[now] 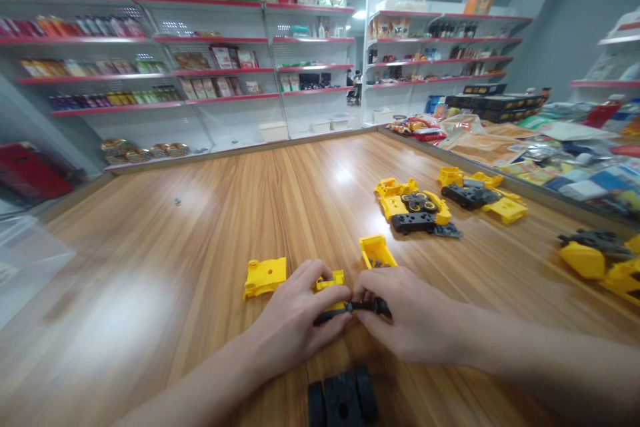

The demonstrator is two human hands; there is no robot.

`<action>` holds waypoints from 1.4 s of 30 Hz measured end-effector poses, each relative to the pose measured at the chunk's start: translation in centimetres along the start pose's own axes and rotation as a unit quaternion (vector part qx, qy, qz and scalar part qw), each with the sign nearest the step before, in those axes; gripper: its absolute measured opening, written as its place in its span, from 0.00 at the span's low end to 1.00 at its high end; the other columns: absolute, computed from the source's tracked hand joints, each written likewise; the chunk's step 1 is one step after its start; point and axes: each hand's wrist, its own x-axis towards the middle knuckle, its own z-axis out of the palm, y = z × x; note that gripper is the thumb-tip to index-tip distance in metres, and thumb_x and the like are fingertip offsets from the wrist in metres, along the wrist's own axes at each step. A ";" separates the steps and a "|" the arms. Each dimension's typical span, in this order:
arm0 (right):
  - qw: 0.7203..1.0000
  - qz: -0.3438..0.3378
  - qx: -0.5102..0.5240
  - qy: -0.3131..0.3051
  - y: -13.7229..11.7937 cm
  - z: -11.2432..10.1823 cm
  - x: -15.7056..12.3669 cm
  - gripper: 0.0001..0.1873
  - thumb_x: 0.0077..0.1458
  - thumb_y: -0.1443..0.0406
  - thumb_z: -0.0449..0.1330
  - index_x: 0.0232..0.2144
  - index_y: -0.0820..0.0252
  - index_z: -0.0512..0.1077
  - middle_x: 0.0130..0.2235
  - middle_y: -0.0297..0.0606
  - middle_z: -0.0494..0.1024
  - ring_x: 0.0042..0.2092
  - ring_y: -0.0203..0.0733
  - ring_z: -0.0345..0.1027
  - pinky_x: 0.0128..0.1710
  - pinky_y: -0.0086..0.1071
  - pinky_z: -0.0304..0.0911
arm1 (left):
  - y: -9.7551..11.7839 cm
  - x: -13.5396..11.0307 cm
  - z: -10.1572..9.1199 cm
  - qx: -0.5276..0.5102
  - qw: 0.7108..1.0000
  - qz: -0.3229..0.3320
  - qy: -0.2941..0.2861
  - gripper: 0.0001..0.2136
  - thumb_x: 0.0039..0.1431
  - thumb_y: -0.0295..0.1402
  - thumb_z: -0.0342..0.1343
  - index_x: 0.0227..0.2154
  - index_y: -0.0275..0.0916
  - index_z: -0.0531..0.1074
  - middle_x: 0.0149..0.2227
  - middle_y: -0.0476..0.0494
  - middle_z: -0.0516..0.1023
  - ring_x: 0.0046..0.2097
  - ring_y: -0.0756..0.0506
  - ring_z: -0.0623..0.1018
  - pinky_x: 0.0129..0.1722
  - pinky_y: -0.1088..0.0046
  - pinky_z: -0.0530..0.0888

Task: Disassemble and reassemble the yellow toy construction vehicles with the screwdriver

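My left hand [307, 307] is closed around a yellow and black toy vehicle part [336, 278], low over the table. In my right hand [400, 310], fingers pinched, is a slim black screwdriver [367, 305]; its tip meets the side of the part, though the exact contact point is hidden. A flat yellow panel [267, 277] with a small hole lies left of my left hand. Just beyond my right hand sits a yellow toy dump bed [376, 250] with small grey pieces inside. Nearest me is a black wheeled chassis [343, 398].
Yellow and black toy parts lie in a cluster [415, 203] ahead right, with another group [483, 193] behind and more parts [595, 257] at the right edge. A clear plastic bin [30, 260] stands left. Packaged goods [500, 140] border the wooden table [225, 213].
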 end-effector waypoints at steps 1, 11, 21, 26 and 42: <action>1.000 0.001 0.003 0.005 0.0 0.0 0.0 0.04 0.53 0.70 0.58 0.34 0.60 0.70 0.33 0.35 0.76 0.34 0.37 0.67 0.34 0.29 0.58 | 0.0 0.1 0.0 0.001 1.000 0.001 0.001 0.10 0.64 0.36 0.51 0.45 0.45 0.73 0.43 0.41 0.66 0.44 0.44 0.70 0.43 0.65 0.70; 0.996 -0.017 -0.067 -0.049 -0.3 0.0 0.1 0.13 0.63 0.66 0.50 0.29 0.61 0.71 0.31 0.39 0.78 0.32 0.38 0.69 0.32 0.31 0.55 | 0.3 0.0 -0.1 0.003 1.000 0.004 0.010 0.09 0.63 0.36 0.52 0.44 0.43 0.73 0.42 0.41 0.66 0.43 0.44 0.70 0.43 0.66 0.70; 1.000 0.001 -0.002 -0.004 -0.2 0.2 0.1 0.02 0.54 0.69 0.57 0.33 0.60 0.69 0.31 0.35 0.75 0.31 0.35 0.66 0.31 0.28 0.56 | 0.3 0.0 -0.1 -0.001 1.000 0.009 0.011 0.10 0.63 0.37 0.52 0.44 0.44 0.73 0.41 0.41 0.66 0.44 0.44 0.70 0.42 0.66 0.71; 0.999 -0.005 -0.029 -0.035 -0.2 0.1 0.1 0.04 0.57 0.68 0.55 0.30 0.60 0.69 0.29 0.35 0.74 0.30 0.35 0.65 0.30 0.28 0.54 | 0.3 -0.1 0.0 -0.011 1.000 0.009 0.011 0.09 0.63 0.36 0.52 0.43 0.43 0.74 0.41 0.41 0.67 0.43 0.44 0.70 0.43 0.66 0.71; 0.999 0.035 0.013 -0.040 -0.4 0.4 0.1 0.11 0.61 0.66 0.52 0.28 0.61 0.69 0.27 0.36 0.75 0.27 0.34 0.64 0.28 0.28 0.54 | 0.3 0.0 -0.1 -0.014 1.000 0.006 0.013 0.08 0.62 0.35 0.53 0.42 0.42 0.73 0.41 0.41 0.67 0.43 0.44 0.70 0.43 0.66 0.71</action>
